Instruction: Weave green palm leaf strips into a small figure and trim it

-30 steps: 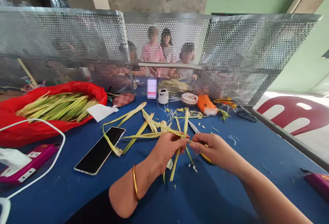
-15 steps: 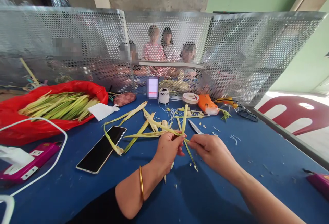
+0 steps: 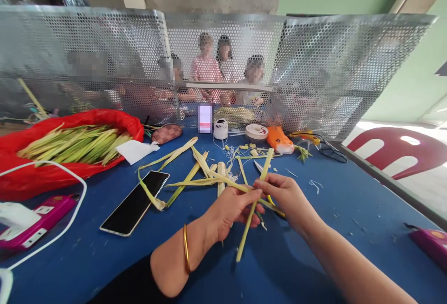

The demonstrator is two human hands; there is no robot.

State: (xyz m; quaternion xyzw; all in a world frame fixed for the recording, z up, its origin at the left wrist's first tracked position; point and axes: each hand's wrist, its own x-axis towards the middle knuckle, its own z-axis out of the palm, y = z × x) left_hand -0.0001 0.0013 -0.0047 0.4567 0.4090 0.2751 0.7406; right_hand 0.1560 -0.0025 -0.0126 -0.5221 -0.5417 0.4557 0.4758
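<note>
Both hands meet over the blue table (image 3: 104, 257), working crossed palm leaf strips (image 3: 253, 206). My left hand (image 3: 230, 211), with a gold bangle on its wrist, pinches the strips where they cross. My right hand (image 3: 284, 197) pinches the same strips from the right, close against the left fingers. One long strip slants from upper right to lower left between the hands. Under my right hand lie scissors (image 3: 270, 199) with a yellow handle, the blade tip showing beyond the fingers.
Loose leaf strips (image 3: 188, 173) lie beyond the hands. A black phone (image 3: 136, 203) lies to the left, a red bag of leaves (image 3: 73, 143) beyond it. Thread spool (image 3: 220, 129), tape roll (image 3: 256, 132), orange tool (image 3: 280, 141) line the perforated metal screen (image 3: 314, 71). People sit behind it.
The hands have turned the crossed strips, so the long strip now slants from upper right down to lower left. The right hand rose slightly; yellow-handled scissors show beneath it again.
</note>
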